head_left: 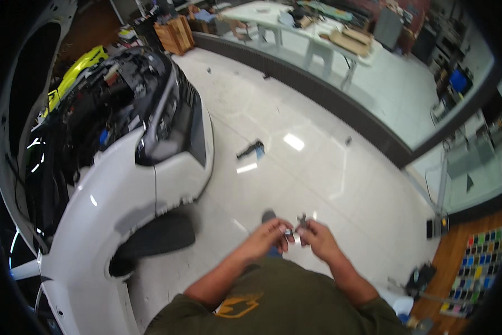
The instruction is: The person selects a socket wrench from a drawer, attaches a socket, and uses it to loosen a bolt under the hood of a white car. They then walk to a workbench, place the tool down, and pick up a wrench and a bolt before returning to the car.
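Observation:
My left hand (269,239) and my right hand (319,240) are close together in front of my body, above the floor. Pinched in the left fingers is a small shiny metal piece (288,231); its exact kind is too small to make out. The right fingers close on a small grey, branched piece (303,220) that sticks up past the thumb. A narrow gap separates the two hands. To their left stands a white car (117,184) with its hood raised, the engine bay (94,106) exposed and a dark tyre (161,237) in the wheel arch.
A black tool-like object with a blue part (252,149) lies on the glossy pale floor (295,184). Behind a dark low barrier (312,100) stands a white table (262,12) bearing cardboard. A wooden crate (175,34) is at the back; colour swatches (480,271) hang right.

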Motion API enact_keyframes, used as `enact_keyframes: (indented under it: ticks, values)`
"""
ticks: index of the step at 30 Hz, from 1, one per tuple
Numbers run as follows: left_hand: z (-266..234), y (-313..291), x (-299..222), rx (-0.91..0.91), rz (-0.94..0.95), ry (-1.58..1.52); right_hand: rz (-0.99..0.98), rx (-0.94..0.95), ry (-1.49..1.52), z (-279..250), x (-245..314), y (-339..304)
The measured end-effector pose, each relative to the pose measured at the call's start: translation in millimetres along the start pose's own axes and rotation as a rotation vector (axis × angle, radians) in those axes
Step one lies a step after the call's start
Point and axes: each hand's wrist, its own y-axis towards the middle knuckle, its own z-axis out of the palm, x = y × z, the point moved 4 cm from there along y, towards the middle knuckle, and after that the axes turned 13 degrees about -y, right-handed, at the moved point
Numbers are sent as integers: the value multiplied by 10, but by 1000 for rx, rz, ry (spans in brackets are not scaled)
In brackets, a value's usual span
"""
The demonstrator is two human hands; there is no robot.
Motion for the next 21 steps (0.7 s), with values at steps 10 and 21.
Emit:
enact_keyframes:
  ticks: [10,21]
  values:
    - [-683,2452,-3219,-25,431,775,35,170,300,-1205,1441,3353]
    - [-2932,4365,-5997,-347,306,473,-24,598,-58,-1494,3118,7785]
